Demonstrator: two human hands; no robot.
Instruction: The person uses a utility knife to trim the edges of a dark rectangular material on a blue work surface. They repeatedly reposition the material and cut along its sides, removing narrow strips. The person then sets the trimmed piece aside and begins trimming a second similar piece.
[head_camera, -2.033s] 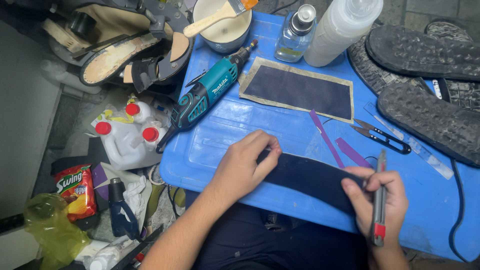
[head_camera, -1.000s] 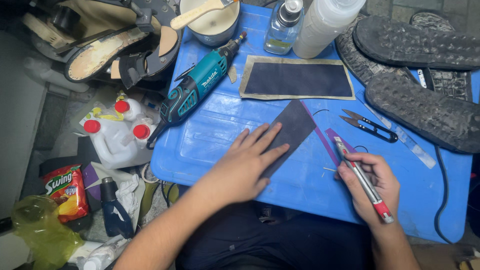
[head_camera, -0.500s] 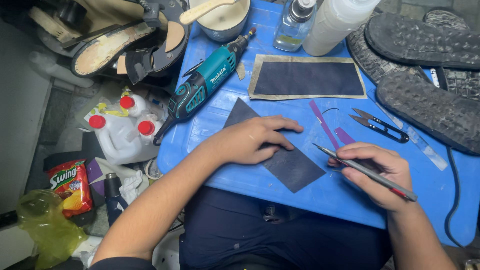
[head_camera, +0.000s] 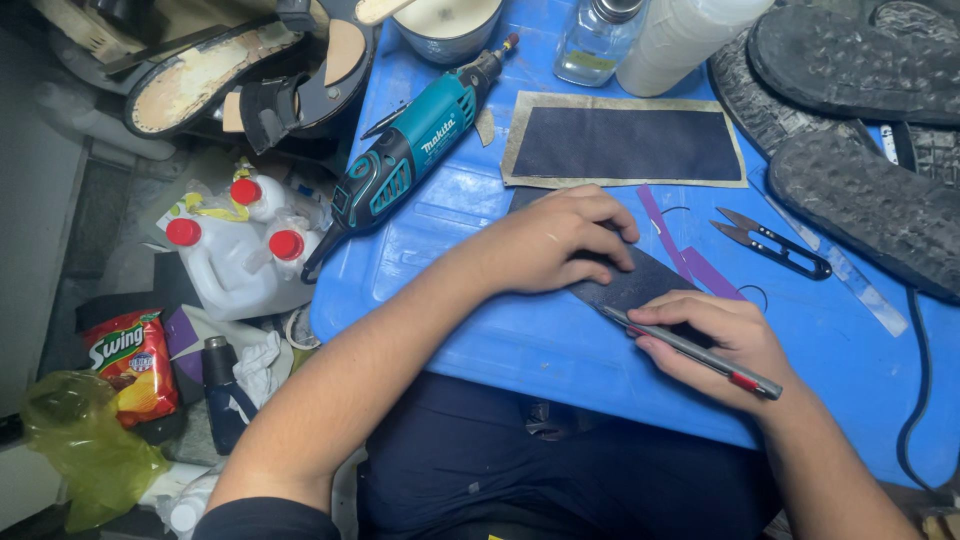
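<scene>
My left hand lies flat, fingers spread, pressing the dark leather piece onto the blue plastic lid. My right hand pinches a slim utility knife, tip at the piece's near edge. Purple strips and thread snips lie just beyond; a teal rotary tool and a glued dark patch lie farther back, rubber soles to the right.

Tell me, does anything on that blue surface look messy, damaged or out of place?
Mostly the dark rectangular patch at the top: its pale border is ragged and uneven. Purple offcut strips lie loose beside the snips. Nothing looks spilled.
</scene>
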